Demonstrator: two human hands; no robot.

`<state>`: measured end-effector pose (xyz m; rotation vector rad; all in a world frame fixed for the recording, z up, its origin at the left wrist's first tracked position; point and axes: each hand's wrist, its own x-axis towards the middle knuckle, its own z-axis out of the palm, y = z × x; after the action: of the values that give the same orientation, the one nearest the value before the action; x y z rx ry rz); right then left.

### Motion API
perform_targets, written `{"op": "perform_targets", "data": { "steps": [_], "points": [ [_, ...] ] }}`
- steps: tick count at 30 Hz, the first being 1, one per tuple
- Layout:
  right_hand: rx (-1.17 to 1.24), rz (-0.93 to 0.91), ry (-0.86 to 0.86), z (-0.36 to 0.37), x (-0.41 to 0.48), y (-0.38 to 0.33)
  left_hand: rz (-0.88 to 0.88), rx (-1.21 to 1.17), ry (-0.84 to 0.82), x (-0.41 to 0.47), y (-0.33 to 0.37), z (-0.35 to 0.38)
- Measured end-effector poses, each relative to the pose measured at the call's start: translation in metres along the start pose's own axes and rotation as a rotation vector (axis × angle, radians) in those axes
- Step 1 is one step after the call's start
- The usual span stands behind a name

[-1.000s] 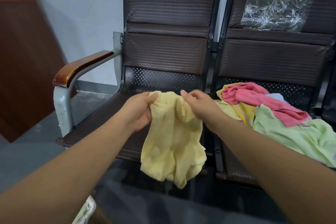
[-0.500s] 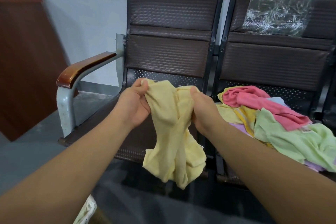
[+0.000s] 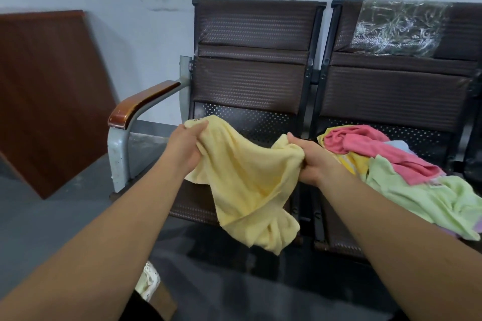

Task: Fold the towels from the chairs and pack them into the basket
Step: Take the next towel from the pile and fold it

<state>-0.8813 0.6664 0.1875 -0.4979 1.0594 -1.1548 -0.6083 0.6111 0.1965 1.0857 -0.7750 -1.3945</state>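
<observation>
A: Chairs?
B: Two dark chairs (image 3: pixel 250 81), woven backs, perforated seats, are standing joined.
A: Towel?
B: Fluffy yellow towel (image 3: pixel 247 185) is hanging crumpled above the left seat. The left hand (image 3: pixel 185 148) and right hand (image 3: pixel 313 161) are clamping its top edge, fingers curled into cloth.

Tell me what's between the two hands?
A yellow towel, bunched and sagging, stretches from the left hand to the right hand, seen in the head view.

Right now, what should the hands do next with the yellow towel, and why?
Probably spread them apart to pull the top edge straight. The left hand and right hand each grip a bunch of the yellow towel, which hangs crumpled and twisted between them.
</observation>
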Motion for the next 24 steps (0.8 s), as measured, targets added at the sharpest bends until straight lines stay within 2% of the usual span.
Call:
{"op": "perform_targets", "data": {
  "steps": [3, 7, 9, 12, 15, 17, 20, 24],
  "points": [
    [-0.005, -0.112, 0.005, 0.01, -0.003, -0.013, 0.079, 0.244, -0.016, -0.003, 0.016, 0.006],
    [0.067, -0.305, 0.128, 0.019, -0.011, -0.052, 0.348, 0.679, 0.062, -0.013, 0.062, 0.012],
    [0.138, -0.369, 0.141, 0.025, -0.018, -0.075, 0.423, 0.816, 0.075, -0.017, 0.087, 0.014],
    [0.118, -0.471, 0.136, 0.035, -0.036, -0.109, 0.41, 0.804, 0.055, -0.021, 0.126, 0.019],
    [-0.193, -0.639, 0.315, 0.038, -0.051, -0.132, 0.341, 0.529, 0.059, -0.026, 0.155, 0.025],
    [-0.283, -0.643, 0.335, 0.037, -0.055, -0.139, 0.332, 0.457, 0.017, -0.039, 0.165, 0.028],
    [-0.485, -0.621, 0.321, 0.036, -0.063, -0.141, 0.314, 0.564, -0.072, -0.05, 0.166, 0.023],
    [-0.833, -0.739, 0.367, 0.028, -0.07, -0.137, 0.289, 0.713, -0.122, -0.06, 0.163, 0.005]
  ]
}}
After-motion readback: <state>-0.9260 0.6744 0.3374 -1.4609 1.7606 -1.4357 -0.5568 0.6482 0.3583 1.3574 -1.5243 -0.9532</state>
